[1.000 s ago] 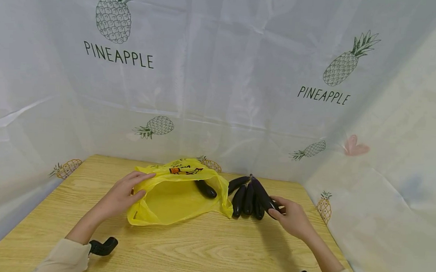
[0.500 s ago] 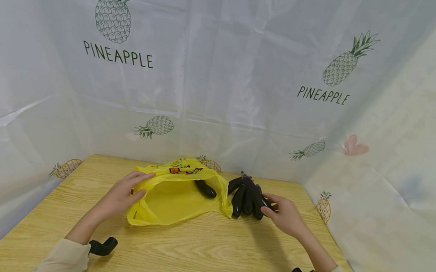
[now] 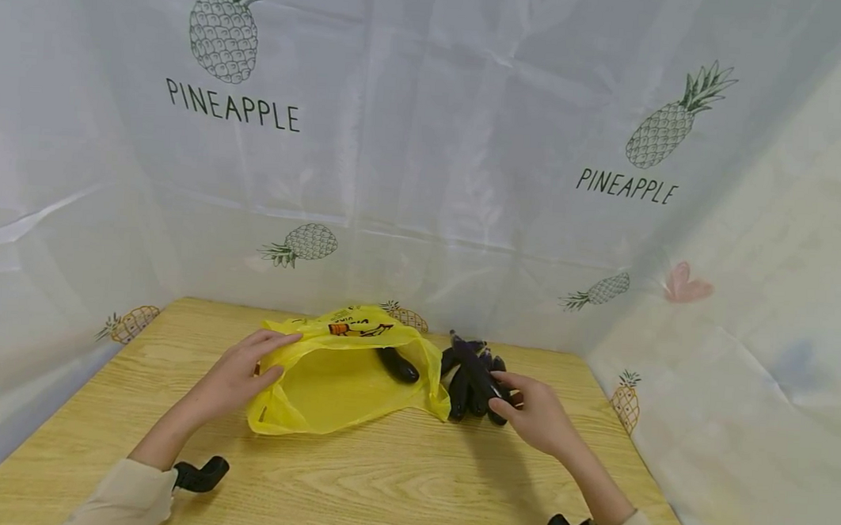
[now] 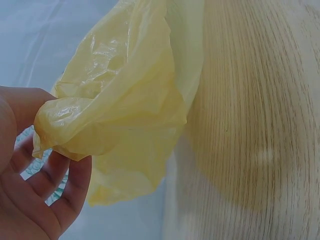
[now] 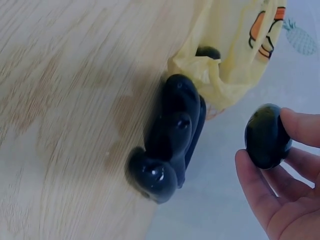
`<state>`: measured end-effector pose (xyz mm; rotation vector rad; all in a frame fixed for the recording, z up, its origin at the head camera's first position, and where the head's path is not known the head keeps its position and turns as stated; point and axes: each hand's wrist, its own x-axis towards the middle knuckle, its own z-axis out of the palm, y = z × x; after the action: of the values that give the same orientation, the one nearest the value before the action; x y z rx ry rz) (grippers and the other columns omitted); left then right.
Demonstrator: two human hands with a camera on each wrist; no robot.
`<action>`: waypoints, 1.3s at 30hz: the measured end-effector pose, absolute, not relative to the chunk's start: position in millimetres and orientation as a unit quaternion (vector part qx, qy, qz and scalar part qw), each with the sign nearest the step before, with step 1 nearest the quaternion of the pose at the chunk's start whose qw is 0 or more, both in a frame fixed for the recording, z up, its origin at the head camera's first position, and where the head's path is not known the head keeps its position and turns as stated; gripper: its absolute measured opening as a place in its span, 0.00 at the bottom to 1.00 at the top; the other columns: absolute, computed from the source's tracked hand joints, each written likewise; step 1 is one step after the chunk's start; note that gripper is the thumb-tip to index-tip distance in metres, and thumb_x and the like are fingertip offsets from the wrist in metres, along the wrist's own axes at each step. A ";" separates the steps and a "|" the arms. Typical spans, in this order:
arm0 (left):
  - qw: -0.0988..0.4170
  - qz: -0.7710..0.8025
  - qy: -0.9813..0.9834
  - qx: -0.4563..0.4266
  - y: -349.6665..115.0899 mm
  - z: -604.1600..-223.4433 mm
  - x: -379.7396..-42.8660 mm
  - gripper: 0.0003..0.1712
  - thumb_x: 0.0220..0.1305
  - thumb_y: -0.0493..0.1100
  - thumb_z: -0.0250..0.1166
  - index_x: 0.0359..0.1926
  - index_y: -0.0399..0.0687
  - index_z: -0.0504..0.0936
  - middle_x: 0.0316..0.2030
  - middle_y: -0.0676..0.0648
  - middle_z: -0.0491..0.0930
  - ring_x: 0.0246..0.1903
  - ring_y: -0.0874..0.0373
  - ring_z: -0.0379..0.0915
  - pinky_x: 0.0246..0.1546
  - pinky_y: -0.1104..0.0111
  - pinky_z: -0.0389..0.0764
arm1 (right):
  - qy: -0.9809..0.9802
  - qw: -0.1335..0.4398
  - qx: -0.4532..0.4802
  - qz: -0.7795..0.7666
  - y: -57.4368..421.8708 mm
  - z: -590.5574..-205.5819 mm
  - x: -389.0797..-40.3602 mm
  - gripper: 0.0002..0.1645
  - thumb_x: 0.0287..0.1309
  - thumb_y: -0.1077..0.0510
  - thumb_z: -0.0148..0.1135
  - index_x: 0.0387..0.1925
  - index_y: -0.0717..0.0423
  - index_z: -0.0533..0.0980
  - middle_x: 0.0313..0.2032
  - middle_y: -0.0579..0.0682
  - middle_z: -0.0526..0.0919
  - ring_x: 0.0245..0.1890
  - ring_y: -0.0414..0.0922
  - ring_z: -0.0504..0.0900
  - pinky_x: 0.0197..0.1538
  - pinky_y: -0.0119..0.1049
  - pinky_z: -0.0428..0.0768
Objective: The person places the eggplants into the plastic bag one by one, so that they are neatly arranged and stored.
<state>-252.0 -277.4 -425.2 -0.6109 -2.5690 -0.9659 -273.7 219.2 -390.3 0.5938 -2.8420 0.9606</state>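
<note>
A yellow plastic bag lies on its side with its mouth spread toward me, and one dark eggplant shows inside it. My left hand pinches the left edge of the bag's mouth between thumb and fingers. In the left wrist view the thin bag film hangs from that hand. My right hand grips the rounded end of a long eggplant, its stem end pointing away and left. In the right wrist view this held eggplant is apart from several eggplants piled beside the bag.
The wooden table reaches back to a pale curtain printed with pineapples. A second curtain runs along the right side. Black wrist mounts are worn on both forearms.
My right hand has moved left with the held eggplant, from the right side of the pile to over it, nearer the bag. The left hand and the bag keep their place.
</note>
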 end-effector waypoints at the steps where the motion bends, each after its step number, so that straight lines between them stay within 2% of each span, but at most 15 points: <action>1: 0.164 -0.339 -0.901 -0.215 -277.3 -425.1 -251.9 0.34 0.72 0.30 0.67 0.76 0.48 0.74 0.61 0.42 0.78 0.35 0.60 0.69 0.33 0.68 0.74 | -0.928 0.041 0.194 0.315 217.8 -390.4 -273.2 0.29 0.71 0.57 0.70 0.70 0.58 0.77 0.55 0.57 0.86 0.42 0.47 0.88 0.36 0.33 0.83; 7: 0.168 -0.334 -0.902 -0.216 -277.2 -423.9 -250.8 0.34 0.71 0.30 0.68 0.76 0.48 0.74 0.62 0.42 0.78 0.38 0.59 0.70 0.33 0.68 0.75 | -0.926 0.043 0.207 0.313 209.1 -392.8 -271.1 0.28 0.70 0.59 0.70 0.69 0.58 0.78 0.53 0.57 0.87 0.38 0.42 0.86 0.34 0.33 0.81; 15: 0.167 -0.336 -0.901 -0.217 -277.8 -424.6 -251.3 0.34 0.72 0.30 0.68 0.76 0.48 0.74 0.62 0.42 0.78 0.38 0.59 0.70 0.33 0.68 0.75 | -0.919 0.029 0.221 0.327 197.1 -398.8 -270.6 0.28 0.70 0.57 0.70 0.69 0.58 0.79 0.46 0.52 0.88 0.25 0.39 0.76 0.28 0.34 0.72; 27: 0.170 -0.334 -0.900 -0.221 -277.0 -423.4 -250.5 0.34 0.71 0.29 0.68 0.76 0.47 0.74 0.60 0.42 0.78 0.35 0.62 0.69 0.32 0.68 0.74 | -0.910 0.014 0.238 0.340 180.0 -409.4 -272.6 0.27 0.70 0.56 0.71 0.68 0.56 0.80 0.49 0.52 0.89 0.27 0.39 0.79 0.29 0.34 0.74; 34: 0.165 -0.339 -0.900 -0.220 -277.6 -422.6 -250.2 0.34 0.71 0.29 0.68 0.76 0.47 0.74 0.61 0.42 0.78 0.35 0.62 0.68 0.32 0.68 0.74 | -0.901 -0.001 0.257 0.350 169.7 -413.1 -273.7 0.27 0.70 0.57 0.70 0.68 0.57 0.79 0.53 0.55 0.87 0.35 0.47 0.87 0.31 0.34 0.79; 39: 0.167 -0.339 -0.898 -0.225 -277.5 -424.0 -251.7 0.34 0.71 0.29 0.67 0.76 0.46 0.74 0.60 0.43 0.78 0.34 0.62 0.68 0.32 0.68 0.74 | -0.896 -0.005 0.270 0.353 163.2 -416.1 -277.2 0.27 0.72 0.57 0.69 0.68 0.56 0.79 0.49 0.52 0.88 0.30 0.44 0.84 0.30 0.34 0.76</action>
<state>-251.7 -277.5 -424.0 -0.6407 -2.5550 -0.9653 -277.2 163.2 -416.1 0.8520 -2.8237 1.1132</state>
